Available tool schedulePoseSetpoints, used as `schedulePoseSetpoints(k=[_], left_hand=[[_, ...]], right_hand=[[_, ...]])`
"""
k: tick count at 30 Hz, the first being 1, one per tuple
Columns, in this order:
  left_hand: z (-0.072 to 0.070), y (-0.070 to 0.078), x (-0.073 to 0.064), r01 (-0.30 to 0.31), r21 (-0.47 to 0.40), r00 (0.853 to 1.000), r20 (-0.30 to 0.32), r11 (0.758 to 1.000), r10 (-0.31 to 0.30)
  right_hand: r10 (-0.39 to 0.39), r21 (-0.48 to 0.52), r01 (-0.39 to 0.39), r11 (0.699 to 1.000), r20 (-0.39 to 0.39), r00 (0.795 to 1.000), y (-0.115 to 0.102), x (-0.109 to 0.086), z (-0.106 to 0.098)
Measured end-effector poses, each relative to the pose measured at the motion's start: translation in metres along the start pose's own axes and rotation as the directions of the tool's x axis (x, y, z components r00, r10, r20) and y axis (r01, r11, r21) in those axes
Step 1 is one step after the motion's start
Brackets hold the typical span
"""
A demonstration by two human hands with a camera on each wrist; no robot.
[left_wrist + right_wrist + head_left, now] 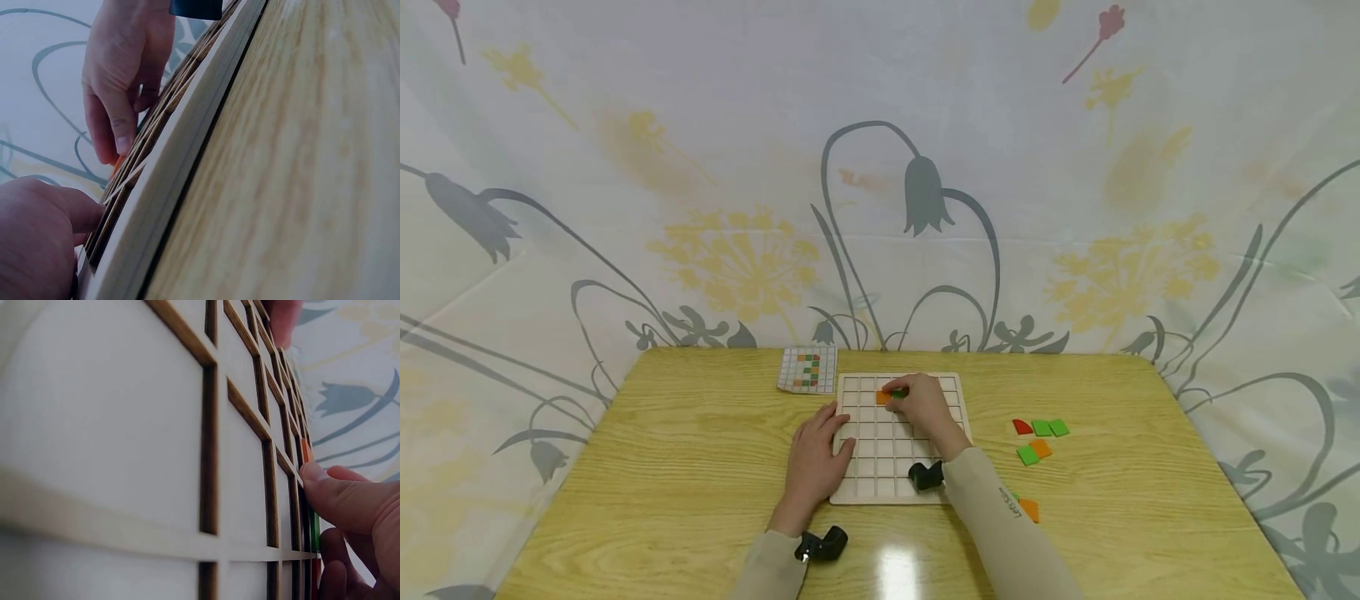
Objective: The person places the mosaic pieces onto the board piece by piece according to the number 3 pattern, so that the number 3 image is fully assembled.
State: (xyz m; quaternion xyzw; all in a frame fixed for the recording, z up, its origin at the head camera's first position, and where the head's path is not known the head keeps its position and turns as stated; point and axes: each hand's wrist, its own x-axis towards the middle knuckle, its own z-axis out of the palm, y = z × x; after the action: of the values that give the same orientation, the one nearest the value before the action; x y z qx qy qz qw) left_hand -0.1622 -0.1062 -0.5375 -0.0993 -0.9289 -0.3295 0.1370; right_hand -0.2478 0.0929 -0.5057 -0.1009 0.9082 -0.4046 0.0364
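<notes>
1. The left grip [816,458], released, fingers extended, rested on the grid board's [887,501] left edge; light pressure there likely helped steady it.
2. The right grip [922,406] bracketed the green tile [899,392] beside the orange tile [882,398], near the far edge; whether it pinched, I couldn't tell.
3. Squaring the green tile before pressing seemed best.

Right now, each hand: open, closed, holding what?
Left hand: open, resting at the grid board's left edge.
Right hand: closed, thumb and finger pinching a green tile.
</notes>
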Motion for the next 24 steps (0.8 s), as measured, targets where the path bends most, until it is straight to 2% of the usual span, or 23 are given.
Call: schedulePoseSetpoints(k=[12, 24], left_hand=[[-0.0008, 0.0007, 0.0000, -0.006, 0.004, 1.000, -0.004, 1.000, 0.006], [0.0000, -0.0005, 0.0002, -0.009, 0.010, 1.000, -0.005, 1.000, 0.009]], right_hand=[[-0.048, -0.036, 0.048, 0.998, -0.013, 0.999, 0.0025, 0.0003, 0.0041], [-0.031, 0.058, 0.032, 0.998, -0.009, 0.999, 0.0034, -0.0021, 0.0013]])
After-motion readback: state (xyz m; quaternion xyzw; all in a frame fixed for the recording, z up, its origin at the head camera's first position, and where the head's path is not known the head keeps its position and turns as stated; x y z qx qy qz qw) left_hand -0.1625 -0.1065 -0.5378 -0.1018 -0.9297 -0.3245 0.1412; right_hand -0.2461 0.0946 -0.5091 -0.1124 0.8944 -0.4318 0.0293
